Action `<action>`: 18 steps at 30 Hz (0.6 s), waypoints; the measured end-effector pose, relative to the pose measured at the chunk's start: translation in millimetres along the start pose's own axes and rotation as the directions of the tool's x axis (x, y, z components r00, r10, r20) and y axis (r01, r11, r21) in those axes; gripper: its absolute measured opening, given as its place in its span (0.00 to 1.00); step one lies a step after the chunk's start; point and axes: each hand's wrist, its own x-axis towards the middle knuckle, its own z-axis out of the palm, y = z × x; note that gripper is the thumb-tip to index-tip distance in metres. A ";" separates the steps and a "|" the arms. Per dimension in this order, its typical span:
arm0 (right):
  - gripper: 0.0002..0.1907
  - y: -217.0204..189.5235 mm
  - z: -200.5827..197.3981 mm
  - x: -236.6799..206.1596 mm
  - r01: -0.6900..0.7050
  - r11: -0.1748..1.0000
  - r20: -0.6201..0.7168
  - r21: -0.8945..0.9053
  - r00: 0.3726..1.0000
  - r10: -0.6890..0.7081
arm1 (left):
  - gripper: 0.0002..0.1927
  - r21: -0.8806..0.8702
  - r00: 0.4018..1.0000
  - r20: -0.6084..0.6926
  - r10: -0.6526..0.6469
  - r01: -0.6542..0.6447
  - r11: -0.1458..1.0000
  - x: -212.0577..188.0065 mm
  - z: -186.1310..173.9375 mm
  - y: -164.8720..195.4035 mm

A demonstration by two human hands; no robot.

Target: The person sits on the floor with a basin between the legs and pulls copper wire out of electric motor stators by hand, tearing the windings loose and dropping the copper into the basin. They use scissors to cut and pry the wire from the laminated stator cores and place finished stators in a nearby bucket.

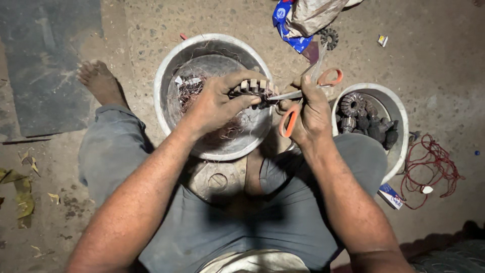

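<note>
1. The person sits on a rough concrete floor (444, 81), knees spread, with both hands raised at the centre of the frame.
2. The left hand (214, 101) is closed around a small toothed motor core (254, 87); the fingers curl over its top and the thumb presses from below, so the core sits firmly in the grasp just left of centre.
3. The right hand (310, 114) grips a pair of orange-handled scissors (308, 93). Its fingers are wrapped tight about the handles, one loop sticking out above the hand and the other below it.
4. The scissor blades point left and their tip meets the core right at the left hand's fingertips. I cannot tell how far the blades are parted.
5. Directly behind the hands, at upper centre, stands a large metal bowl (164, 76) holding tangles of thin copper wire (188, 90).
6. At the right of the frame a smaller metal bowl (399, 108) holds a pile of dark toothed cores (366, 121), near the right hand.
7. Further right, a loose coil of red wire (434, 167) lies on the floor.
8. A bare foot (98, 81) rests at upper left, beside the large bowl.
9. A blue and grey plastic wrapper (298, 20) lies at the top edge.
</note>
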 end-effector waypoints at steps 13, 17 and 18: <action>0.09 -12.2 40.3 -25.5 0.235 0.722 0.217 -0.650 0.969 -0.119 | 0.18 -0.074 0.969 0.001 -0.248 0.247 0.966 7.3 -0.3 -11.8; 0.05 -12.9 44.4 -31.7 0.675 0.146 0.622 -0.723 0.729 -0.286 | 0.22 0.016 0.970 -0.102 -0.220 0.222 0.975 5.3 8.0 -21.3; 0.07 -11.0 46.1 -31.8 0.717 0.026 0.686 -0.697 0.676 -0.268 | 0.22 -0.005 0.962 -0.136 -0.236 0.237 0.971 4.0 9.8 -22.0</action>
